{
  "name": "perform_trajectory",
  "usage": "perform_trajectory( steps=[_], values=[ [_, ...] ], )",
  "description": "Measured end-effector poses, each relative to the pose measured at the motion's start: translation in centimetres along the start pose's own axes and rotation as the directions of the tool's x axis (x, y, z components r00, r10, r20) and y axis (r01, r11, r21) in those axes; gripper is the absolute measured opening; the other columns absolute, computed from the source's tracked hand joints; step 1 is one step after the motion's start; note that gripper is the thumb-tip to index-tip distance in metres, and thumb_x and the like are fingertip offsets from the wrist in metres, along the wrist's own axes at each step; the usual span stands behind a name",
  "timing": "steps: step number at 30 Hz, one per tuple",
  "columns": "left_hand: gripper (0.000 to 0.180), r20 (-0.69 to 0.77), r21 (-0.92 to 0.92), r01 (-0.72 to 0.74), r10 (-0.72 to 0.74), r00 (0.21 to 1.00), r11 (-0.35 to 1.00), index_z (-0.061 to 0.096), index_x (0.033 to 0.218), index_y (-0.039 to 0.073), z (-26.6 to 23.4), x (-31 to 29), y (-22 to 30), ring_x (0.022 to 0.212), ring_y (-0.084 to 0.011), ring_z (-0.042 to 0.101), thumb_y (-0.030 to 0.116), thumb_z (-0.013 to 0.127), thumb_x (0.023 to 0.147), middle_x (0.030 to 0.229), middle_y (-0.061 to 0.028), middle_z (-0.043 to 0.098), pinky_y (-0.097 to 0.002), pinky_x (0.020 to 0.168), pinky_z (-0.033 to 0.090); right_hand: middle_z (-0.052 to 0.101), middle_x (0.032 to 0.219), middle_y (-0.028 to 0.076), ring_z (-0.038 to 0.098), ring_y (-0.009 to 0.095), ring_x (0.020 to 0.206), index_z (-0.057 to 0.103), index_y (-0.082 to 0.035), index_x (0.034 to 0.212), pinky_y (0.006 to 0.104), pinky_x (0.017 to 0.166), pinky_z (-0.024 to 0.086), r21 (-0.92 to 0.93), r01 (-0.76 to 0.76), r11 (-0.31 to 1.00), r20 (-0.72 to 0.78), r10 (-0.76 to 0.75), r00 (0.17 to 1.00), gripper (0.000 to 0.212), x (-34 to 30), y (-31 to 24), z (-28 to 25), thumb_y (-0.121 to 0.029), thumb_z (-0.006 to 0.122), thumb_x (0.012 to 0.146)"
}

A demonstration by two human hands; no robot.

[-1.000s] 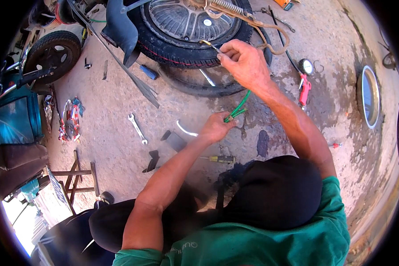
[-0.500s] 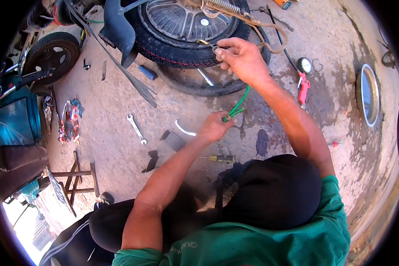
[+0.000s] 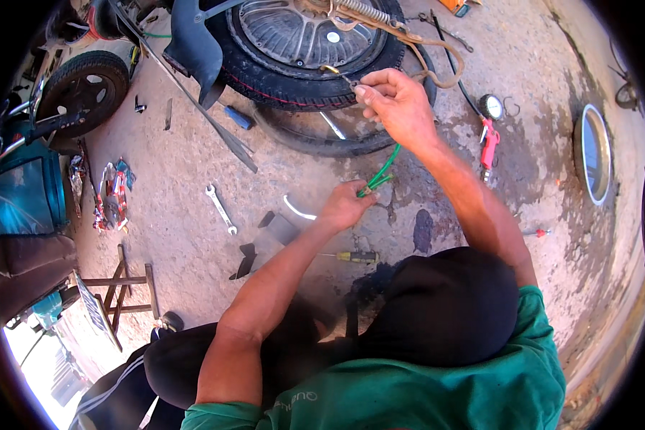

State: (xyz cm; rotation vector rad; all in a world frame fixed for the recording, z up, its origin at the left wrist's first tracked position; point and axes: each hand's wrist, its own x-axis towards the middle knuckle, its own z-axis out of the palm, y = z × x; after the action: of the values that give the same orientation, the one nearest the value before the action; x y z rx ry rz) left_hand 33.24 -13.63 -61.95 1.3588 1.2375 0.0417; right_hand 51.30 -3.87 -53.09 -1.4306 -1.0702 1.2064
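My left hand [image 3: 345,205] is closed around a folded length of thin green cord [image 3: 378,180], whose loose ends stick out past the fingers. One strand leads up beneath my right wrist. My right hand [image 3: 403,106] is raised beside the tire's near edge, thumb and fingertips pinched together. A small dark piece [image 3: 352,84] shows at those fingertips, too small to name. Just left of it, a bent brass valve stem [image 3: 330,69] stands out from the rim of the wheel [image 3: 304,43]. The black tire [image 3: 287,94] has a thin red line around it.
Another tire [image 3: 337,147] lies under the wheel. About the floor are a wrench [image 3: 221,210], a screwdriver [image 3: 357,256], a blue-handled tool [image 3: 238,117] and a red inflator gun [image 3: 489,143] with a gauge. A metal basin [image 3: 595,154] sits right; a wooden stand [image 3: 127,290] left.
My right hand has shifted slightly right and down, away from the brass valve stem, still pinched. The left hand stays almost still with the green cord.
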Motion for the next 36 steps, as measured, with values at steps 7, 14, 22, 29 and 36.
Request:
perform_trajectory(
  steps=[7, 14, 22, 29, 36],
  values=[
    [0.038, -0.016, 0.075, -0.037, 0.038, 0.999, 0.996, 0.071, 0.105, 0.000, -0.3, 0.0, -0.2, 0.074, -0.0209, 0.063, 0.037, 0.073, 0.096, 0.077, -0.0113, 0.067, -0.0417, 0.074, 0.052, 0.075, 0.086, 0.006, 0.066, 0.009, 0.068, 0.070, 0.002, 0.109, 0.0255, 0.061, 0.052, 0.010, -0.015, 1.000, 0.003, 0.015, 1.000, 0.022, 0.3, -0.5, 0.5, -0.015, 0.076, 0.096],
    [0.037, -0.006, 0.091, -0.029, 0.030, 1.000, 0.995, 0.072, 0.106, 0.001, -0.1, 0.0, -0.1, 0.075, -0.0211, 0.064, 0.037, 0.072, 0.096, 0.077, -0.0121, 0.067, -0.0418, 0.076, 0.052, 0.076, 0.090, 0.007, 0.067, 0.011, 0.067, 0.069, 0.003, 0.110, 0.0252, 0.059, 0.053, 0.039, -0.055, 0.998, 0.013, 0.055, 0.998, 0.024, 0.7, -0.3, 0.4, -0.017, 0.074, 0.098],
    [0.037, -0.016, 0.038, -0.025, 0.025, 1.000, 0.999, 0.066, 0.096, -0.002, -0.1, -0.2, -0.1, 0.079, -0.0389, 0.066, 0.034, 0.074, 0.093, 0.082, -0.0254, 0.066, -0.0484, 0.077, 0.050, 0.076, 0.092, 0.009, 0.069, 0.012, 0.068, 0.068, 0.001, 0.111, 0.0259, 0.056, 0.052, 0.208, -0.108, 0.972, 0.024, 0.106, 0.994, 0.021, 0.9, 0.8, 1.2, -0.017, 0.071, 0.101],
    [0.037, -0.012, 0.007, -0.020, 0.020, 1.000, 1.000, 0.066, 0.096, -0.003, 0.1, -0.1, 0.3, 0.079, -0.0382, 0.066, 0.033, 0.074, 0.094, 0.082, -0.0251, 0.066, -0.0482, 0.077, 0.050, 0.076, 0.093, 0.010, 0.070, 0.013, 0.070, 0.068, 0.001, 0.111, 0.0252, 0.058, 0.052, 0.215, -0.100, 0.972, 0.000, 0.103, 0.995, 0.020, 0.2, 1.2, 0.4, -0.017, 0.070, 0.102],
    [0.034, -0.003, 0.015, -0.030, 0.030, 1.000, 0.999, 0.066, 0.095, -0.001, 0.0, -0.1, -0.1, 0.078, -0.0365, 0.064, 0.032, 0.074, 0.093, 0.081, -0.0242, 0.065, -0.0475, 0.077, 0.049, 0.077, 0.093, 0.009, 0.070, 0.012, 0.070, 0.069, 0.000, 0.110, 0.0253, 0.059, 0.053, 0.226, -0.059, 0.972, 0.001, 0.060, 0.998, 0.019, 0.1, 1.4, 0.7, -0.017, 0.070, 0.102]
  ],
)
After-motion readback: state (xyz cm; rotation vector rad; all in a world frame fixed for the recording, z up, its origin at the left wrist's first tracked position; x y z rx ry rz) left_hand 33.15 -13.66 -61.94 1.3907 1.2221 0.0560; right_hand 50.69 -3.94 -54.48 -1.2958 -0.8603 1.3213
